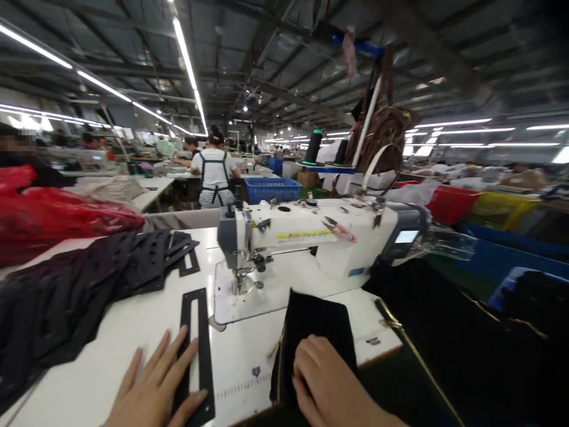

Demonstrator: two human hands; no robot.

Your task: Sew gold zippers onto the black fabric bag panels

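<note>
My left hand [155, 379] lies with fingers spread on a black slotted strip [204, 350], a long flat piece with a narrow opening down its middle and small holes along its edge. To the right, my right hand [322, 376] is closed on a folded piece of black fabric [320, 320] at the front of the table. A zipper edge shows along that fabric's left side. Just beyond both hands stands a white sewing machine [288, 228], its needle area [244, 281] over a metal plate. Nothing lies under the needle that I can make out.
Overlapping black cut pieces [84, 290] spread across the table's left side. Pink-handled snips [340, 230] rest on the machine. Black fabric with a gold zipper [418, 350] hangs at the right. Thread cones [313, 148] stand behind, and a person [216, 169] sits farther back near a blue basket [272, 190].
</note>
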